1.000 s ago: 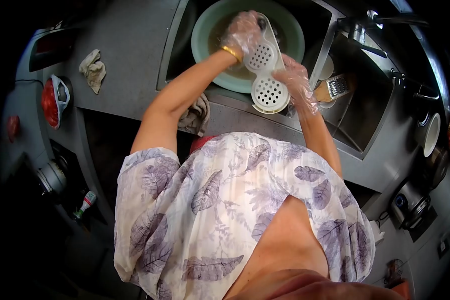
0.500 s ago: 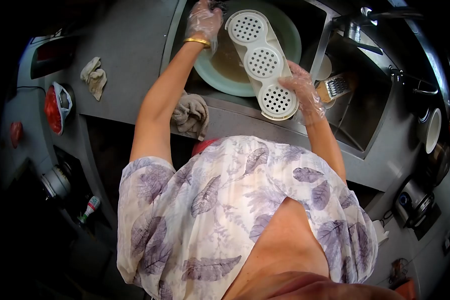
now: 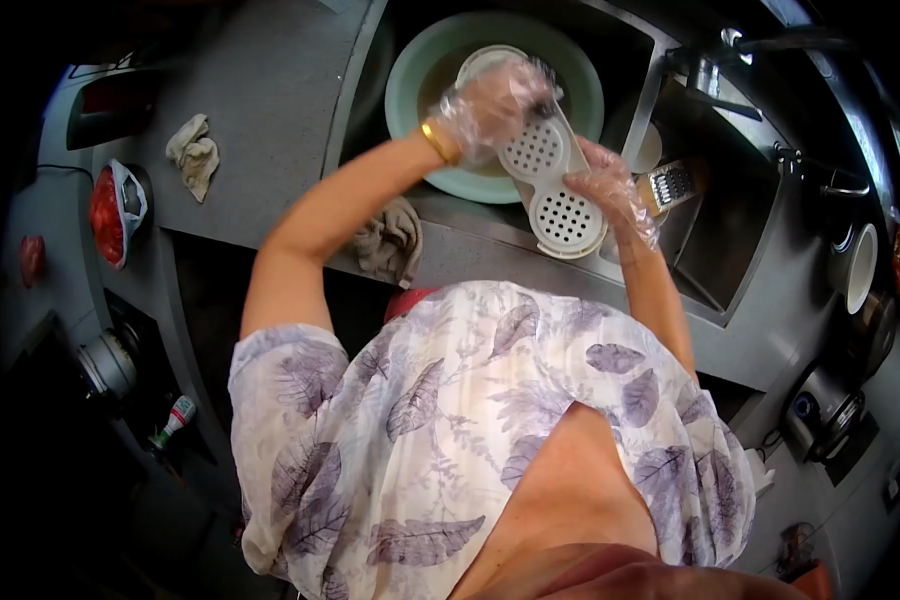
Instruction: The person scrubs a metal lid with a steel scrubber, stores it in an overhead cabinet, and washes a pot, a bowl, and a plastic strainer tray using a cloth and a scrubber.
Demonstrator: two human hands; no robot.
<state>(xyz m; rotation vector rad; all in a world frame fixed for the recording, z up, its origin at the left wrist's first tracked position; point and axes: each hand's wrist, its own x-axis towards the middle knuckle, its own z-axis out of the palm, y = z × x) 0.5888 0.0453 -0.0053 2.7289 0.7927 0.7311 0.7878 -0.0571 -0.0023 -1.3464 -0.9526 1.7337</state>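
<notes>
A long white rack with three round perforated trays (image 3: 567, 220) is held slantwise over a pale green basin (image 3: 400, 85) in the sink. My right hand (image 3: 605, 185), in a clear plastic glove, grips its right edge near the lower end. My left hand (image 3: 498, 100), also gloved, is over the upper part of the rack and covers much of the top two discs. Its fingers are closed around a dark scrubber (image 3: 547, 80), mostly hidden by the hand. Cloudy brownish water shows in the basin.
A metal grater (image 3: 671, 184) lies in the right sink compartment, below the faucet (image 3: 705, 75). A grey cloth (image 3: 395, 240) hangs on the sink's front edge. A pale rag (image 3: 194, 157) lies on the left counter. A white pot (image 3: 858, 268) stands at right.
My left hand has moved right and down, from the basin's far left edge onto the rack, with the dark scrubber. The rack has shifted slightly down and right in my right hand.
</notes>
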